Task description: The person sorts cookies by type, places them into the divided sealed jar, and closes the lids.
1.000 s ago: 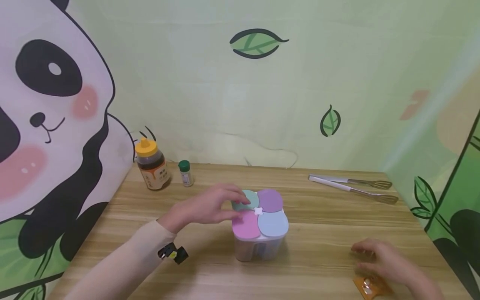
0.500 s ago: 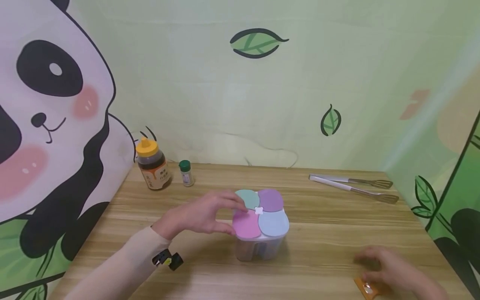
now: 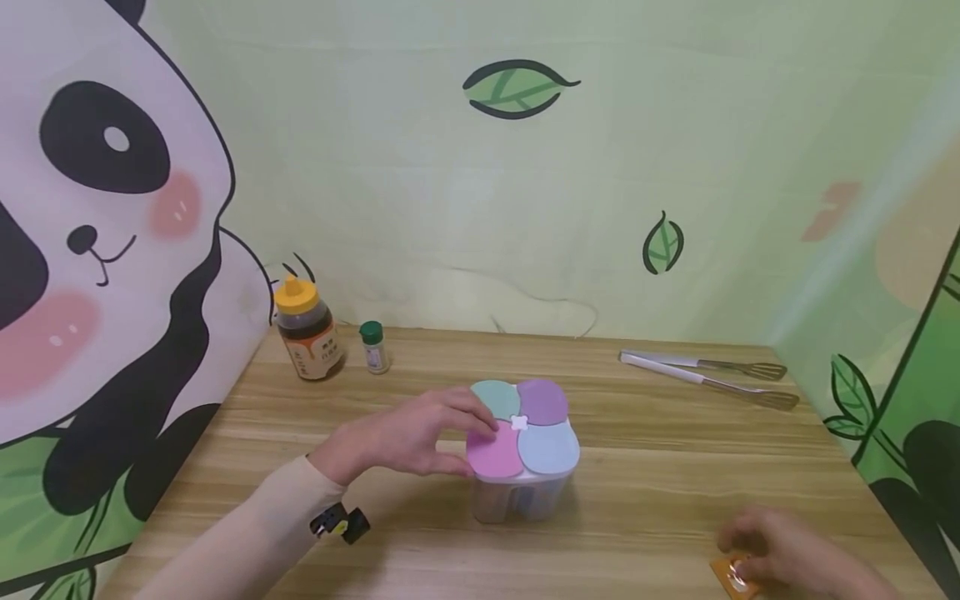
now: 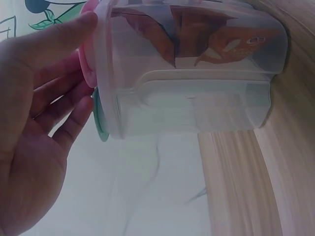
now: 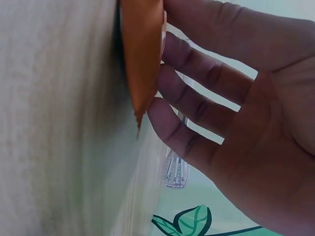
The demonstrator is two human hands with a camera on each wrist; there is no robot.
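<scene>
A clear plastic storage box (image 3: 517,500) stands on the table, its lid made of teal, purple, pink and pale blue flaps. My left hand (image 3: 420,433) rests on the pink flap (image 3: 497,454), thumb at its outer edge and fingertips on its top. In the left wrist view, orange packets (image 4: 236,44) show through one compartment of the box. At the front right, my right hand (image 3: 787,550) is over an orange packet (image 3: 726,575). The right wrist view has its fingertips against one face of that packet (image 5: 142,49), fingers slightly bent; the thumb tip is partly hidden.
At the back left are a honey bottle (image 3: 311,346) with a yellow cap and a small green-capped shaker (image 3: 375,350). White-handled tongs (image 3: 705,375) lie at the back right. A printed panda wall hanging (image 3: 405,167) borders the table.
My left hand has drawn back from the teal flap onto the pink one. My right hand has shifted slightly down, closer over the orange packet. The box has stayed put.
</scene>
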